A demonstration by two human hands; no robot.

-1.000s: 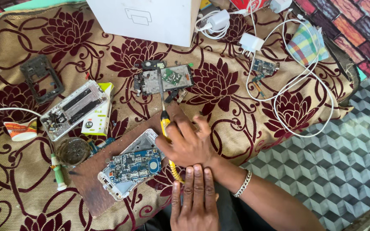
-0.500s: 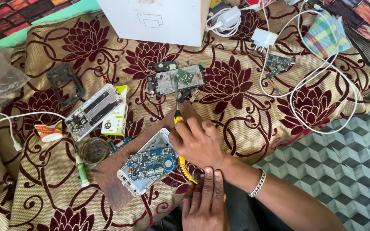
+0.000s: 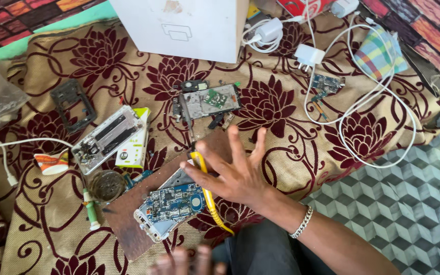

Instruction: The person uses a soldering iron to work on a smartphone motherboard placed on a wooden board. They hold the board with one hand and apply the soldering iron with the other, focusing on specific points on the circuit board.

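**Inspector:** State of the right hand?

**Assistant:** Fingers spread wide, released, hovering over the near right corner of the brown wooden board. It grasps nothing. A yellow-handled soldering iron lies under the palm, its yellow cord running toward the near edge.

**Inspector:** And the left hand?

**Assistant:** Only blurred fingertips show at the near edge; I cannot tell its grip.

**Inspector:** Location of the work piece?

**Assistant:** The opened phone with the blue circuit board lies on the wooden board, just left of the right hand, on the floral cloth.

**Inspector:** Surroundings?

**Assistant:** A second opened phone lies farther off, a third phone frame to the left, beside a yellow-green box. White box far; white charger cable right.
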